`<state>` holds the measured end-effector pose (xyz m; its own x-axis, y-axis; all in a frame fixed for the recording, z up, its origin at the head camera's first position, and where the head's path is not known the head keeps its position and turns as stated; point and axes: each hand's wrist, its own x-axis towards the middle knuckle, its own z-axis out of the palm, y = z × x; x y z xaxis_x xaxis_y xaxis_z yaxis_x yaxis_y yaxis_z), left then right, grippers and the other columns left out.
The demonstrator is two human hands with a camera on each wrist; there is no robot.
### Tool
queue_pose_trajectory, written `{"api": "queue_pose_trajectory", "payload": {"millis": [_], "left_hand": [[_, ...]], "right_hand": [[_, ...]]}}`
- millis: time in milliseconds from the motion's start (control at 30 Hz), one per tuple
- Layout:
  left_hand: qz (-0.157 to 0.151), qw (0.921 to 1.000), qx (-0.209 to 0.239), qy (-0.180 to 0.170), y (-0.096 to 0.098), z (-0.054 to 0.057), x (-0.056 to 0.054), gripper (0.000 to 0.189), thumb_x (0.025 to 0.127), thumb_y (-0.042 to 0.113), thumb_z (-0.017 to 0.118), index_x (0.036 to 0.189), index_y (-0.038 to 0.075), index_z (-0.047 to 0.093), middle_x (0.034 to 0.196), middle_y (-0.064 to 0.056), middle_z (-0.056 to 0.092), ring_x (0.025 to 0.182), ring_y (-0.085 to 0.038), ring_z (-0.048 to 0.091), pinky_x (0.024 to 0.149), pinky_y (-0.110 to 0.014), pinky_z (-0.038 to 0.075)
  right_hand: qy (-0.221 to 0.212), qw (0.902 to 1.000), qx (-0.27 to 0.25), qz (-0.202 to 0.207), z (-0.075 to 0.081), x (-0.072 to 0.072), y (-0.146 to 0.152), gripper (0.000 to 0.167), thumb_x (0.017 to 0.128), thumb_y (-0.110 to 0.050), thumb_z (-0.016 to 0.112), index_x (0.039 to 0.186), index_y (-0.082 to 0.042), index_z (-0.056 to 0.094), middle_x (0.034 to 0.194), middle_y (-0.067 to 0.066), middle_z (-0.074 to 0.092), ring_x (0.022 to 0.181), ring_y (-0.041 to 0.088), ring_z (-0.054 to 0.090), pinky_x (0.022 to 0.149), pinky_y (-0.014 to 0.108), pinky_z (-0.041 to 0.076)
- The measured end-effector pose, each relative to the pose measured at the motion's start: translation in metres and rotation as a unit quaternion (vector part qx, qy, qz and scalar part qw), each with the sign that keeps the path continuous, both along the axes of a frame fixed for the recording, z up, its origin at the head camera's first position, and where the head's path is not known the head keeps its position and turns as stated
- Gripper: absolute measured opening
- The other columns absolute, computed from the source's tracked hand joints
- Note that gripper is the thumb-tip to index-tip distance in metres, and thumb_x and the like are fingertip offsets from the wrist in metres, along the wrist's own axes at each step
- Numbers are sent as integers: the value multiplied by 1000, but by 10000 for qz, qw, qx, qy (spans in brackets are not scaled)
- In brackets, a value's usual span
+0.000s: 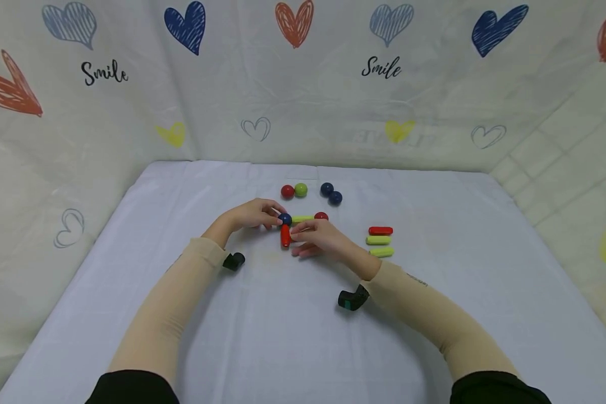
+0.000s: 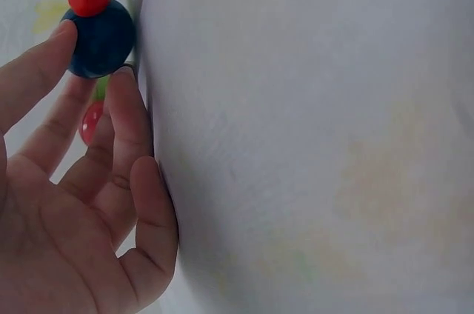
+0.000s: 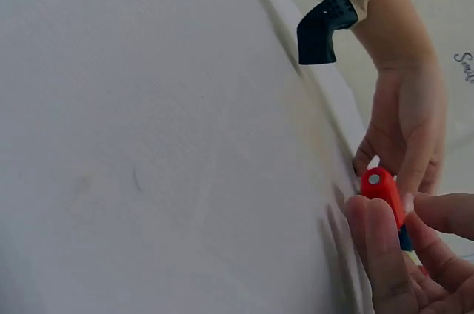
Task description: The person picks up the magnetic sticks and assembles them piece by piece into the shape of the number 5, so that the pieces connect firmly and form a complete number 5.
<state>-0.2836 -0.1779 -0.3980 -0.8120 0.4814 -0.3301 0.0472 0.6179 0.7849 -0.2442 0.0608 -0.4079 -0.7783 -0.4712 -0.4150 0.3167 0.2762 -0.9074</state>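
Observation:
In the head view my left hand (image 1: 256, 213) pinches a dark blue ball (image 1: 285, 219) between thumb and fingers. A red rod (image 1: 285, 236) joins that ball and points toward me; a silvery disc shows in its end in the right wrist view. From the ball's right side a yellow-green rod (image 1: 303, 219) runs to a red ball (image 1: 321, 215), partly hidden by my right hand (image 1: 323, 240). The right hand's fingers are loosely bent beside the red rod, their tips at its right side. No finger shows on the rod's left side.
Behind the hands lie a red ball (image 1: 288, 192), a green ball (image 1: 301, 190) and two dark blue balls (image 1: 335, 198). To the right are a red rod (image 1: 381, 230) and two yellow-green rods (image 1: 379, 240). A white cloth (image 1: 283, 336) covers the table, against a printed backdrop.

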Motion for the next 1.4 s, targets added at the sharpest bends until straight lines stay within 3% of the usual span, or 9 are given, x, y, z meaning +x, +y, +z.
{"api": "queue_pose_trajectory", "payload": {"millis": [200, 433, 567, 800, 967, 1200, 1267, 1400], "left_hand": [[10, 10000, 2, -15, -1, -1, 1, 43, 103, 22, 61, 143, 8, 55, 132, -16, 61, 107, -28, 59, 93, -39, 46], [72, 9999, 51, 61, -3, -3, -2, 42, 103, 21, 62, 143, 10, 56, 130, -15, 61, 106, -27, 59, 90, -37, 47], [122, 9998, 124, -2, -4, -4, -2, 42, 103, 20, 63, 143, 11, 57, 131, -15, 61, 108, -27, 58, 93, -39, 47], [113, 9997, 211, -55, -3, -4, 1, 42, 103, 20, 62, 143, 9, 55, 134, -16, 60, 109, -28, 58, 97, -43, 45], [127, 9997, 199, -68, -4, -3, 3, 43, 103, 19, 62, 144, 8, 54, 134, -17, 59, 109, -29, 58, 98, -43, 45], [156, 9996, 220, -77, -3, -5, 2, 42, 103, 20, 62, 143, 9, 55, 134, -16, 59, 109, -28, 58, 97, -42, 45], [167, 9996, 225, -77, -4, -7, 2, 41, 103, 20, 62, 143, 10, 55, 134, -16, 59, 109, -28, 58, 97, -42, 45], [199, 9994, 247, -97, -5, -8, 0, 41, 103, 21, 63, 143, 10, 56, 133, -16, 59, 109, -28, 58, 96, -41, 45]], "right_hand": [[1140, 9912, 609, 292, 14, -4, 19, 33, 103, -17, 64, 131, 0, 63, 119, 17, 70, 88, 23, 72, 80, 30, 58], [2405, 9631, 1204, 94, 31, -21, 44, 33, 101, -16, 66, 130, 1, 66, 112, 18, 70, 93, 31, 70, 77, 29, 57], [2786, 9486, 1491, -156, 37, -38, 59, 34, 102, -17, 65, 131, 1, 64, 112, 21, 70, 94, 36, 69, 76, 31, 57], [2940, 9230, 2444, -447, 38, -64, 82, 39, 102, -20, 64, 136, -3, 60, 114, 22, 70, 91, 37, 69, 85, 45, 51], [2742, 9068, 3201, -111, 35, -75, 84, 47, 101, -26, 65, 142, -5, 55, 117, 20, 68, 92, 33, 66, 84, 44, 50], [2632, 8750, 4060, 178, 27, -84, 72, 55, 97, -36, 69, 144, -10, 54, 132, 18, 63, 113, 33, 59, 94, 49, 47], [2650, 8717, 4119, 162, 25, -85, 69, 56, 97, -37, 70, 143, -9, 54, 133, 17, 63, 115, 34, 58, 95, 50, 46], [2670, 8753, 4032, 72, 21, -86, 66, 56, 96, -38, 71, 141, -9, 56, 130, 17, 64, 114, 33, 58, 95, 50, 46]]}}
